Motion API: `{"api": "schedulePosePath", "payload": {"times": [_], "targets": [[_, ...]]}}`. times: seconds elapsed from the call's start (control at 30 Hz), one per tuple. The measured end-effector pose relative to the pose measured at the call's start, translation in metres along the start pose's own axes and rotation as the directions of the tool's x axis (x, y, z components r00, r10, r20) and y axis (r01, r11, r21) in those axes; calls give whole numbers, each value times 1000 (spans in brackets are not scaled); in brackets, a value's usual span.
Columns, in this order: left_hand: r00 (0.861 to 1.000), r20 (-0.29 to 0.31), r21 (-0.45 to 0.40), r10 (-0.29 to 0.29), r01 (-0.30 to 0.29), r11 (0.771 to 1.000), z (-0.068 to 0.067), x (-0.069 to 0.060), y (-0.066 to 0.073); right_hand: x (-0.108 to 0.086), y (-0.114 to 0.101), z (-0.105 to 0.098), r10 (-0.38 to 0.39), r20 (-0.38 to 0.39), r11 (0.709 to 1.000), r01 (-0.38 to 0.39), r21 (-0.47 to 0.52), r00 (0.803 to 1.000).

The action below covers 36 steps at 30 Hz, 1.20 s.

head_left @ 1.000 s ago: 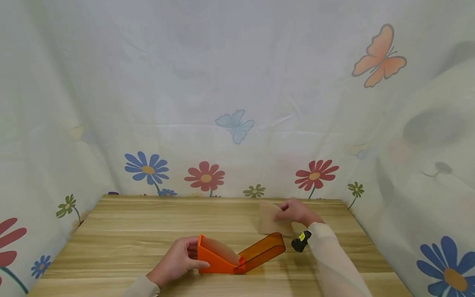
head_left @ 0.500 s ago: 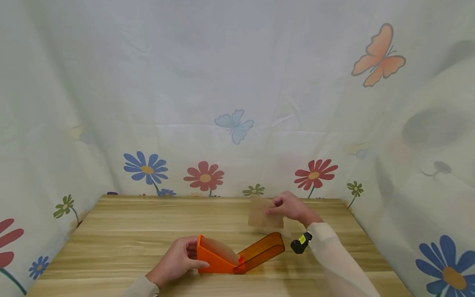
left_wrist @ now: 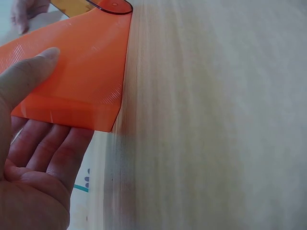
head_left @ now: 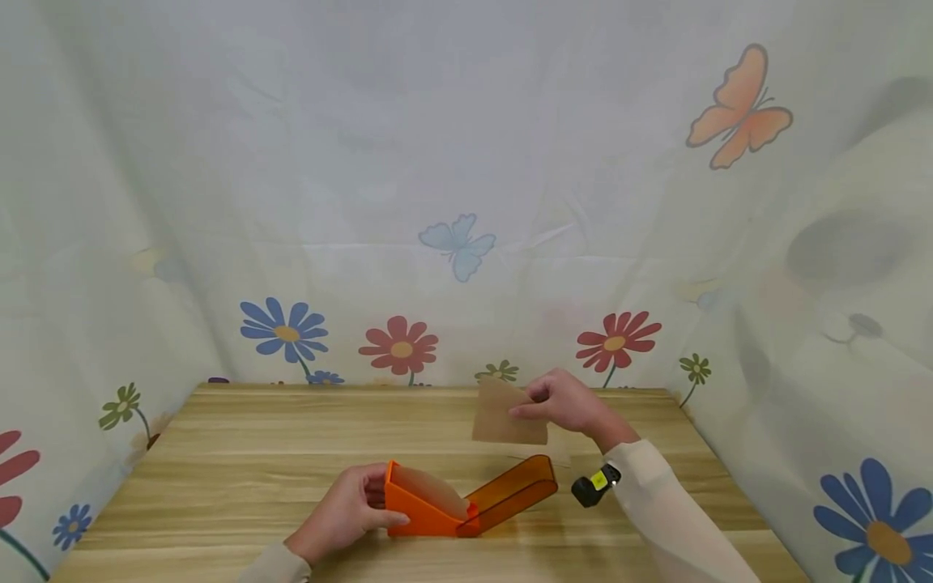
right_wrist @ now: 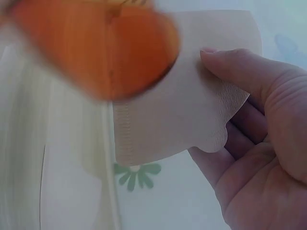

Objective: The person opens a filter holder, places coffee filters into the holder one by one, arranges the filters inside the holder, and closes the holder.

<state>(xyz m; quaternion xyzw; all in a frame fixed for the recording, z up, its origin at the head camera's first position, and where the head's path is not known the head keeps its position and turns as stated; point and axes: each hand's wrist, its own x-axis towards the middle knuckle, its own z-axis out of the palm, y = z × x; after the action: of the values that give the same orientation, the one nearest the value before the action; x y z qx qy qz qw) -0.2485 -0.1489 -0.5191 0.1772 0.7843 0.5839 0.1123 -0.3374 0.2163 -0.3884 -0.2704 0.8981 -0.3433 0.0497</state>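
My left hand (head_left: 346, 512) grips an orange filter-paper box (head_left: 423, 514) by its left end. In the left wrist view the thumb lies on the box's orange side (left_wrist: 81, 72), with the other fingers under its end. The box's see-through amber lid (head_left: 510, 495) is swung open to the right, and brown paper (head_left: 433, 488) shows inside the box. Beyond the lid, my right hand (head_left: 572, 401) pinches a brown coffee filter paper (head_left: 503, 417) above the table. Its crimped edge and small tab show in the right wrist view, where the blurred lid hides part of it.
Another pale paper sheet (right_wrist: 72, 191) lies flat on the wooden table (head_left: 291, 437), behind the lid. A black wrist camera (head_left: 594, 486) sits on my right wrist near the lid's tip. A curtain (head_left: 466, 324) printed with flowers and butterflies hangs around the table.
My right hand has lifted the filter paper from the table and carried it left and slightly up. My left hand and the box have stayed in place.
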Motion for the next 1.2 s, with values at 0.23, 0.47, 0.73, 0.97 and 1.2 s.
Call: {"api": "schedulePosePath", "payload": {"times": [0.23, 0.47, 0.73, 0.97, 1.2], "targets": [[1000, 4, 2, 2, -2, 1000, -1, 1, -1, -6, -20, 1, -14, -28, 998, 16, 58, 1000], [1000, 0, 6, 0, 0, 1000, 0, 1, -1, -14, -46, 8, -80, -50, 994, 83, 66, 996], [1000, -3, 5, 1, -1, 1000, -1, 1, -2, -16, -58, 22, -107, -47, 989, 111, 96, 993], [1000, -3, 5, 2, -2, 1000, -1, 1, -3, -14, -60, 36, -121, -40, 987, 125, 103, 992], [1000, -5, 7, -4, 4, 1000, -1, 1, -3, -11, -60, 46, -95, 5, 989, 94, 113, 995]]}}
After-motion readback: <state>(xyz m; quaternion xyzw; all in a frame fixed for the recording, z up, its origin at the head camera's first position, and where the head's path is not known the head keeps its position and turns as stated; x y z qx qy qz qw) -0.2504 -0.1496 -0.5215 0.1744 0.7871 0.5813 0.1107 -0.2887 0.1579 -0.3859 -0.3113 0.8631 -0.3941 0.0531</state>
